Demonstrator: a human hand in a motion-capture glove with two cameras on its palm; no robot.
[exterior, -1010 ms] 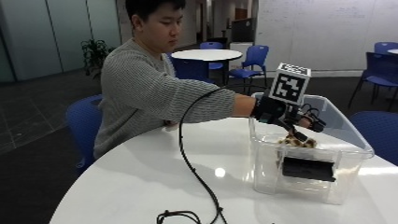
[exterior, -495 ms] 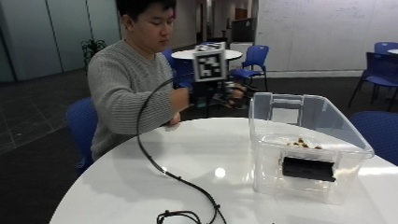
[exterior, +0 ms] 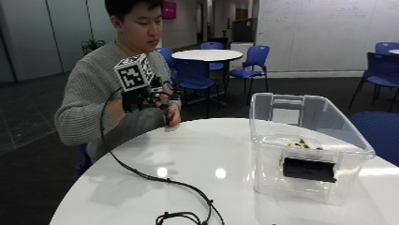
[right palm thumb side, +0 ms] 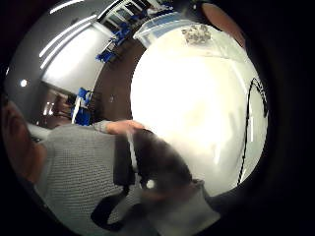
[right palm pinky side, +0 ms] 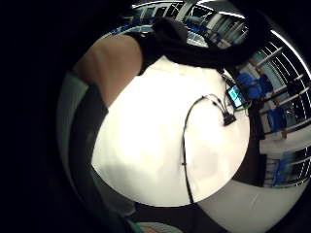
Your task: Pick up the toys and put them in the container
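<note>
Round white bench [exterior: 205, 159]. Clear plastic container [exterior: 308, 145] at its 3 o'clock side, toys [exterior: 303, 143] lying inside on the floor. Gloved right hand [exterior: 152, 101] raised over the 10 o'clock edge, well apart from the container; whether its fingers grip anything cannot be told.

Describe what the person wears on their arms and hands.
Both arms are covered by the sleeves of a grey knitted sweater. The right hand wears a black glove with black straps and small dark fittings over its back. The other hand is bare, with the grey cuff reaching its wrist.
</note>
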